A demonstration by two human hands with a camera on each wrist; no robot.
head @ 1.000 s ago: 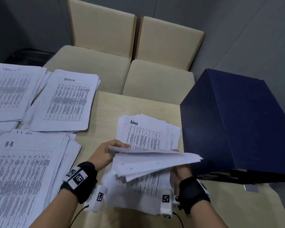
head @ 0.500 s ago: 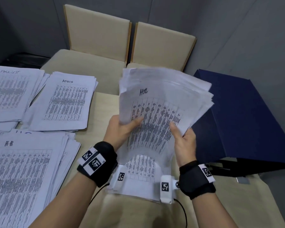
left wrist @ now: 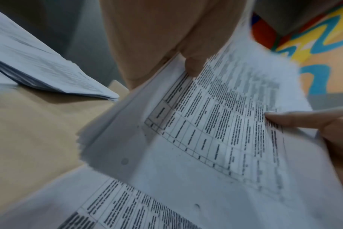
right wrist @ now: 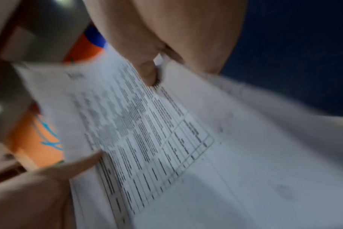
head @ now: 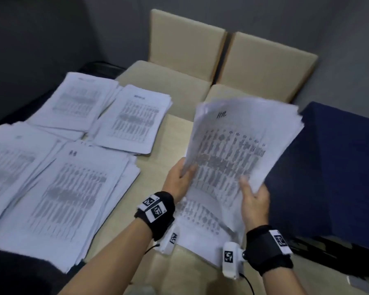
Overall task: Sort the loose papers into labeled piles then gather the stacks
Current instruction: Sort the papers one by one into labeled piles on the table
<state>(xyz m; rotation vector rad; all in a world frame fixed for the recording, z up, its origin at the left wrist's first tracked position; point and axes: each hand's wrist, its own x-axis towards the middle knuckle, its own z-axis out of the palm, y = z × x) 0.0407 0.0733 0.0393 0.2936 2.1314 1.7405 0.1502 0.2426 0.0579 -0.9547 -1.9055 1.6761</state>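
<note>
Both hands lift a sheaf of papers (head: pixel 232 150) off the surface (head: pixel 158 175): left hand (head: pixel 178 179) and right hand (head: pixel 255 201) have fingers clamped on its near edges. A bare strip separates it from the left piles (head: pixel 68 194); the blue box (head: pixel 328 177) crowds its right. Labels are blurred.

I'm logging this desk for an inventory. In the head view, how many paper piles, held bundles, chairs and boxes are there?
Paper piles lying on the table: 5
Held bundle: 1
Beige chairs: 2
Dark blue box: 1
Total: 9
</note>
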